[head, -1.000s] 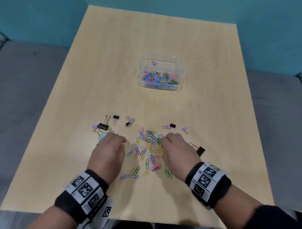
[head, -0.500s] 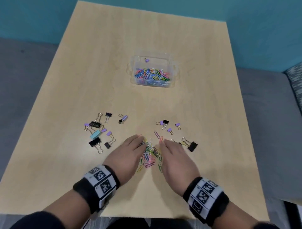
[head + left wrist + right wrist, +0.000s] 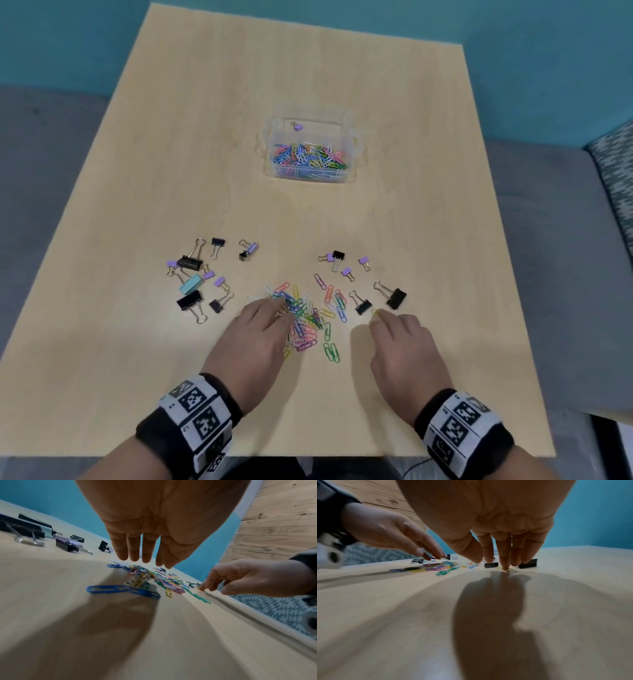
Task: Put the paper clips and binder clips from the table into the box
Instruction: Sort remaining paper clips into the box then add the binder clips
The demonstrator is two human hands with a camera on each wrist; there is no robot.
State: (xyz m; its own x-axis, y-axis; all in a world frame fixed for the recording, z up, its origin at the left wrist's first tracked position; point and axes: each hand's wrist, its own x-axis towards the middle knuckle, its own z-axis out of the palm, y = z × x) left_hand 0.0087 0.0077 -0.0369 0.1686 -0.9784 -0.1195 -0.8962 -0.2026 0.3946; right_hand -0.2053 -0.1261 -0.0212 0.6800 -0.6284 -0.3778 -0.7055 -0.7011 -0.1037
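Two hands: I work near the table's [image 3: 137, 192] front edge.
Left hand [image 3: 255, 337]: fingers straight, raking the paper clips [image 3: 305, 310] together.
Right hand [image 3: 402, 342]: fingertip pins a stray yellow paper clip [image 3: 200, 589], grasping nothing.

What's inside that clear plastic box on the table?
The clear box holds a heap of colored paper clips and one purple binder clip. Anything buried under the heap is hidden.

The right hand [image 3: 404, 346] has been moved off the paper clip pile [image 3: 308, 315] toward the table's right edge; a fingertip [image 3: 505, 567] is now pressed on a lone yellow clip [image 3: 374, 311] beside the black binder clips [image 3: 363, 306]. The left hand [image 3: 255, 337] has been kept at the pile, which is spread wider.
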